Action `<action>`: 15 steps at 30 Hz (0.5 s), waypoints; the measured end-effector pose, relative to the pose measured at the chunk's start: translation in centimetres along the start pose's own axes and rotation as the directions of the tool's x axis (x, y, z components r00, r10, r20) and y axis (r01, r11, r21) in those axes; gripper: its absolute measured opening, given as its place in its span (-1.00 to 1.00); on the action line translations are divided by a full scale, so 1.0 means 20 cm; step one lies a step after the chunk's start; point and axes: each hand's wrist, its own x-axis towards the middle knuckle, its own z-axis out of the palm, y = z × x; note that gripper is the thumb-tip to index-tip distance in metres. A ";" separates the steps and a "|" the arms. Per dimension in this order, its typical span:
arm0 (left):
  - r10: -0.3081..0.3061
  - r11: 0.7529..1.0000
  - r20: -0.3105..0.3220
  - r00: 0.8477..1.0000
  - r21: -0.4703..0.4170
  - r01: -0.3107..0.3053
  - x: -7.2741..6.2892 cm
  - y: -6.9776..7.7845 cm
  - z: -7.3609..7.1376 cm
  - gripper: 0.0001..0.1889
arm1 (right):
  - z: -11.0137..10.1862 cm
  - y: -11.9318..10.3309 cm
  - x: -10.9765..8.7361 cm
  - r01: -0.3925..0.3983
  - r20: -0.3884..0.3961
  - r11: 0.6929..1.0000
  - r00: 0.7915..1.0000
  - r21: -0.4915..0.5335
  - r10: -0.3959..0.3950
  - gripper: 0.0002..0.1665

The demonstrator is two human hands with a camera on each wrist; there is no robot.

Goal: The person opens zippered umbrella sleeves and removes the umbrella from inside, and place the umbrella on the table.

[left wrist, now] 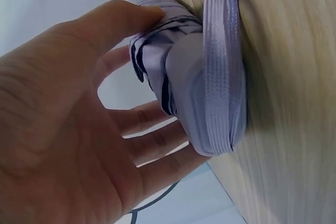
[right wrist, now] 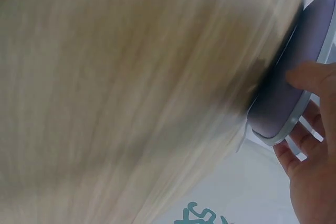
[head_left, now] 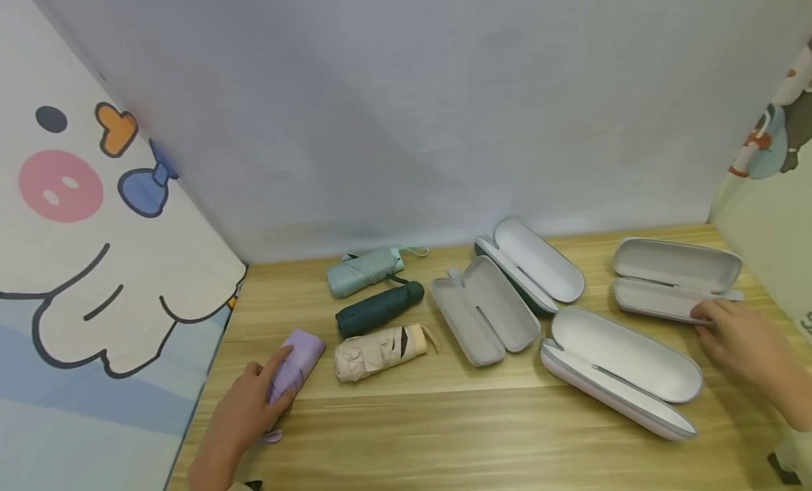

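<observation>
On the left of the table my left hand [head_left: 244, 406] holds a purple folded umbrella [head_left: 307, 349], thumb on one side and fingers on the other. In the left wrist view the wrist strap [left wrist: 220, 72] loops over the umbrella's near end, which lies on the wood. At the far right my right hand [head_left: 742, 336] pinches the front edge of an open glasses case [head_left: 679, 262] with a pale grey lining. The right wrist view shows the thumb against the case's purplish outer side [right wrist: 286, 87], with the fingers past its rim.
Beside the purple umbrella lie a beige umbrella [head_left: 374, 353], a dark green umbrella [head_left: 377, 309] and a mint umbrella [head_left: 361, 271]. More open glasses cases stand in the middle: a grey-lined one [head_left: 501, 301], a green-shelled one [head_left: 539, 258] and a pinkish-white one [head_left: 628, 357]. A pale wall [head_left: 444, 125] rises behind.
</observation>
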 end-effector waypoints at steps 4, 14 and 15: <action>-0.011 1.000 -0.005 1.000 0.021 0.011 -0.01 0.02 0.01 -0.26 | -0.02 -0.03 -0.02 -0.026 -0.006 1.000 1.000 -0.001 0.026 -0.53; 0.011 0.994 -0.273 0.962 0.110 0.020 -0.15 0.14 0.02 -0.42 | -0.08 -0.18 -0.04 0.021 -0.177 0.999 0.984 0.038 -0.014 -0.61; 0.044 0.993 -0.323 0.945 0.116 -0.007 -0.16 0.16 0.02 -0.48 | -0.09 -0.19 -0.04 0.041 -0.214 0.999 0.976 0.034 -0.032 -0.72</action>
